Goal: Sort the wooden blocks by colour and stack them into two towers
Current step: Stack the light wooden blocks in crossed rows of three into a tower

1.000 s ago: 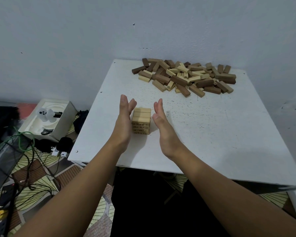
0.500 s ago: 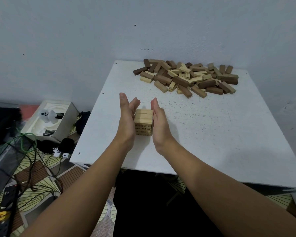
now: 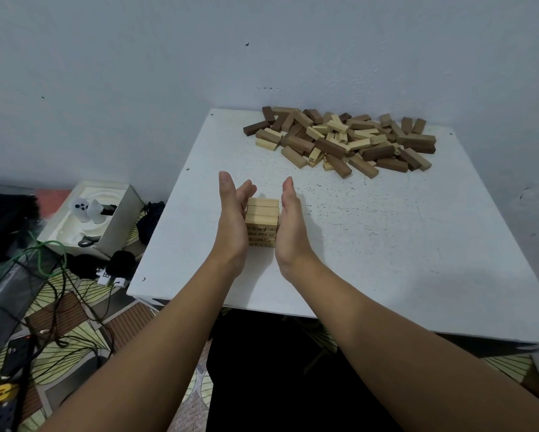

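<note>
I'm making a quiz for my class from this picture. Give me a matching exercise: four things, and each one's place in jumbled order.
1. tower
2. pile
3. box
4. left hand

a. on the floor, left of the table
b. far end of the table, by the wall
c. between the two hands
d. flat against the tower's left side

Pairs: 1-c, 2-b, 3-a, 4-d

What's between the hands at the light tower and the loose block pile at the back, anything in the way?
Nothing visible. Both hands, left hand and right hand, flank the light tower near the front. Only bare white table lies between it and the block pile by the wall.
</note>
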Tool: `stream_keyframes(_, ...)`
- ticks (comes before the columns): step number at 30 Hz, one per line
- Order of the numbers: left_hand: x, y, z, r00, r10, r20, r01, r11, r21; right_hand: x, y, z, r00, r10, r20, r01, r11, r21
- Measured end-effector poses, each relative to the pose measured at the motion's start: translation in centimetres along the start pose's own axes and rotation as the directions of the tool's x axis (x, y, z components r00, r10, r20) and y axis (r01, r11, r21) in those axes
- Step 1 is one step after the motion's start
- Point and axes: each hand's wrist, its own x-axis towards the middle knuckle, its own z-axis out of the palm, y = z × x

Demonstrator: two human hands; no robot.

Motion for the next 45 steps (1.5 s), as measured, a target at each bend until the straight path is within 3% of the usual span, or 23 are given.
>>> stream_keyframes(26, -0.7, 0.1, 0.6, 1.0, -0.011, -0.015, 0.011, 1.0, -0.006, 0.0, 0.7, 0.2, 0.999, 0.027, 0.028, -0.026, 1.0, -0.015)
stream_keyframes(33, 0.2, 0.3, -1.4, 0.999, 0.034, 0.015, -0.034, 0.999, -0.022, -1.0, -1.5, -2.2, 0.982, -0.181, 0.06, 0.189, 0.963, -0.192)
stream_keyframes(37, 2.1, 1.9, -5.8, 0.984, -0.013, 0.18, -0.007, 0.994, 0.112, -1.1, -3.5, -5.5, 0.964, -0.118, 0.237, 0.208, 0.892, -0.401)
stream_keyframes(41, 3.4, 2.8, -9.0, 0.887, -0.124, 0.445, -0.05, 0.932, 0.36, -0.9, -4.3, -7.2, 0.942, 0.015, 0.335, 0.165, 0.85, -0.501)
stream_keyframes(45, 4.3, 3.2, -9.4, 0.831, -0.198, 0.519, -0.095, 0.87, 0.484, -0.6, -4.3, -7.5, 0.921, 0.037, 0.388, 0.197, 0.816, -0.544)
